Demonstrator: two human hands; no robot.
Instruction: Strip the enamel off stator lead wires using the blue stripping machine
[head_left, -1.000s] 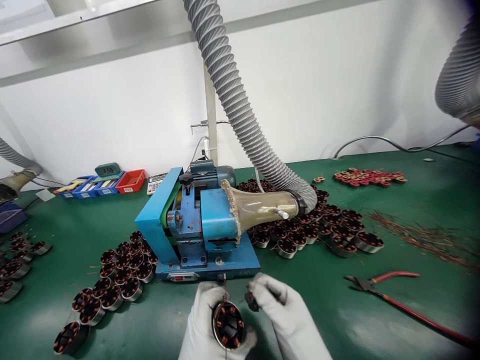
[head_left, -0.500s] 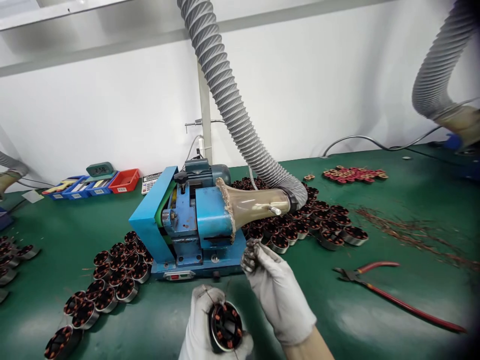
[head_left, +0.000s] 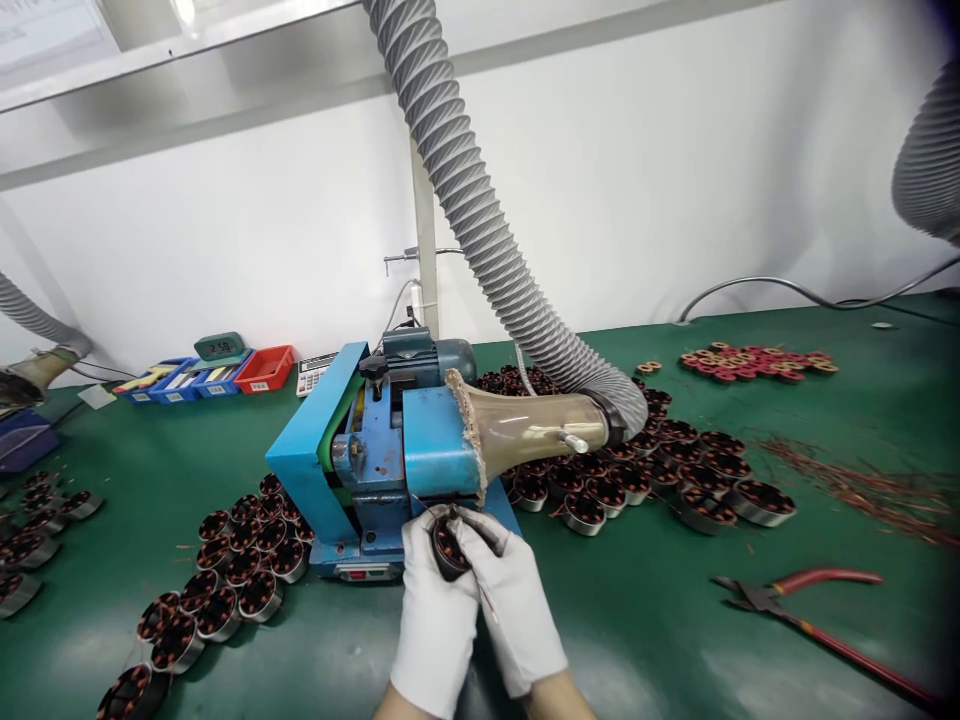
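In front of the blue belt-driven machine, my gloved left hand is wrapped round a motor stator with dark copper windings. My right hand, also in a white glove with blackened fingertips, closes on the stator's right side, thumb over its rim. Both hands are right under the machine's blue hood, beside the mouth of the clear suction funnel. A thin wire sticks up near the left fingertips. The far side of the stator is hidden by my fingers.
Rows of stators lie left of the machine, and more stators cluster at its right. Red-handled cutting pliers and loose copper wires lie to the right. A grey hose rises from the funnel.
Both hands have moved up and forward to the machine, bringing the stator with them. My right hand, apart from the stator before, has come onto it. The view has shifted left.
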